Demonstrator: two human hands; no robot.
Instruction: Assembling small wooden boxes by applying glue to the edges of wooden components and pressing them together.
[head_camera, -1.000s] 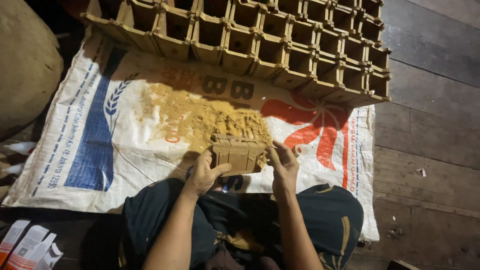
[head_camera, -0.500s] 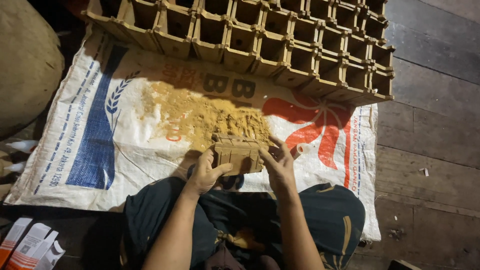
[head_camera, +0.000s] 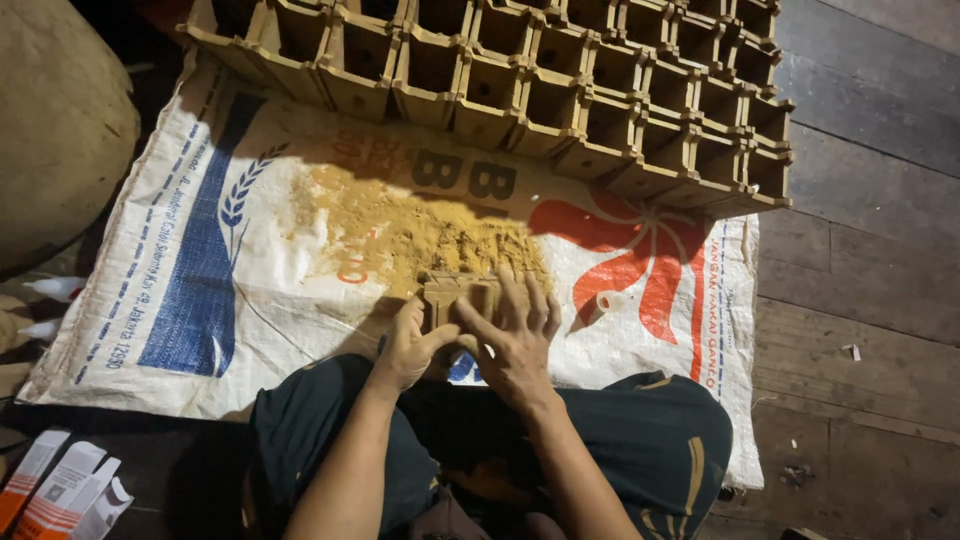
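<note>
A small brown square box (head_camera: 452, 293) sits at the near edge of a heap of yellow-brown powder (head_camera: 415, 233) on a printed white woven sack (head_camera: 250, 250). My left hand (head_camera: 408, 345) grips the box from its left side. My right hand (head_camera: 512, 335) lies flat over the box's top and right side with fingers spread, covering most of it. My crossed legs in dark trousers (head_camera: 650, 450) fill the bottom of the view.
Rows of several empty brown square boxes (head_camera: 560, 80) stand joined along the sack's far edge. A big tan sack (head_camera: 55, 130) bulges at the left. Orange and white cartons (head_camera: 60, 490) lie bottom left. Dark wooden floorboards (head_camera: 860, 260) run along the right.
My right hand has moved from the box's right side onto its top, covering it. The box has stayed at the powder's near edge, with my left hand still on it.
</note>
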